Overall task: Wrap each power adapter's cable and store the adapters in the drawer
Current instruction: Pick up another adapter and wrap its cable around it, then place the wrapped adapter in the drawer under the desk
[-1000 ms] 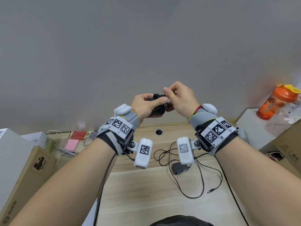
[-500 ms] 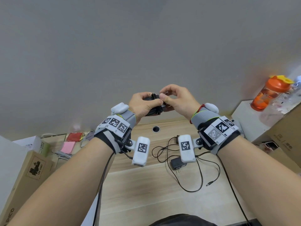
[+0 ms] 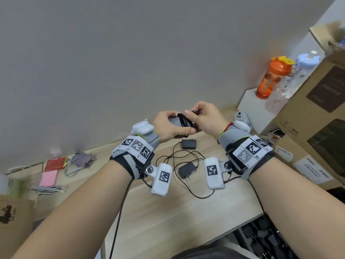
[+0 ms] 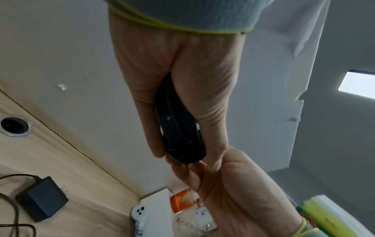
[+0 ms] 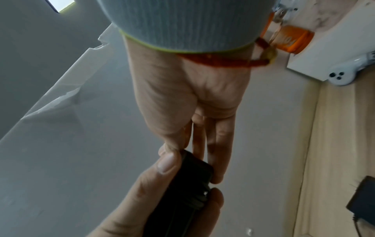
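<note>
My left hand grips a black power adapter in the air above the desk, with its cable wound round the body. My right hand pinches the cable's end at the adapter's top. The left wrist view shows the wound adapter between my thumb and fingers, with the right hand touching its far end. In the right wrist view my right fingers reach past the adapter. Two more black adapters lie on the desk, one farther back and one nearer, amid loose cable. No drawer is in view.
An orange bottle stands on a white box at the right, with a white controller beside it. Cardboard boxes fill the right side. A keyboard sits under the desk edge. Small red and pink items lie at the left.
The view has swung to the right, bringing a second desk adapter into sight. My right hand has moved its pinch of the cable end across the top of the held adapter.
</note>
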The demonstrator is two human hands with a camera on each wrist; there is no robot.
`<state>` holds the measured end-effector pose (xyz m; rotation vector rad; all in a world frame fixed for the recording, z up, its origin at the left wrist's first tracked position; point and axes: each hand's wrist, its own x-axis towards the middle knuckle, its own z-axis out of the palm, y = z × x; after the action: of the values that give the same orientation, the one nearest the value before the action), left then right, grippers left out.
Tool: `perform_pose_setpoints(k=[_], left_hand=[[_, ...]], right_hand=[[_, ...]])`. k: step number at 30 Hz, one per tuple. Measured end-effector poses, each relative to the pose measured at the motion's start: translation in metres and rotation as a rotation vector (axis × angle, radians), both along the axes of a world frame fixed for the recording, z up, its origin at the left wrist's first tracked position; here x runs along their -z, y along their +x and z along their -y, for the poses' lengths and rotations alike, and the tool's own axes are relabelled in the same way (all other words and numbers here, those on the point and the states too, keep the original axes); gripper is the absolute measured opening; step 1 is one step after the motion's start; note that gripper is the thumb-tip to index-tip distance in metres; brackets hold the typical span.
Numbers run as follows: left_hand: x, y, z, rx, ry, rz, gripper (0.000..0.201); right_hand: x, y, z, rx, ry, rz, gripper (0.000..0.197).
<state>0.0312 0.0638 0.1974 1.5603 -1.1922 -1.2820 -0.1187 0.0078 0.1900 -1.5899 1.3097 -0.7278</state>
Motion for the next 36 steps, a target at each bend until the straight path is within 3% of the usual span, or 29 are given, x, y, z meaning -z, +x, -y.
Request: perform_pose_setpoints(k=[4, 13, 18, 26, 29, 36], left_hand=[[0.012, -0.019, 0.000, 0.088, 0.034, 0.015, 0.063], [0.037, -0.080, -0.002, 0.099, 0.094, -0.016, 0.040], [0.050, -0.133, -0.010, 0.147, 0.105, -0.014, 0.055], [0.093, -0.217, -0.030, 0.232, 0.214, -0.014, 0.060], [0.119, -0.254, -0.039, 0.242, 0.251, -0.028, 0.056], [0.170, -0.327, -0.071, 0.314, 0.369, 0.005, 0.047]], right_hand=[[0.007, -0.024, -0.009, 0.028, 0.107, 0.105, 0.025], [0.027, -0.090, -0.019, 0.119, 0.233, 0.215, 0.024], [0.044, -0.141, -0.035, 0.205, 0.266, 0.199, 0.029], [0.086, -0.232, -0.075, 0.214, 0.428, 0.231, 0.024], [0.109, -0.271, -0.091, 0.251, 0.529, 0.289, 0.036], [0.158, -0.350, -0.131, 0.314, 0.639, 0.214, 0.062]])
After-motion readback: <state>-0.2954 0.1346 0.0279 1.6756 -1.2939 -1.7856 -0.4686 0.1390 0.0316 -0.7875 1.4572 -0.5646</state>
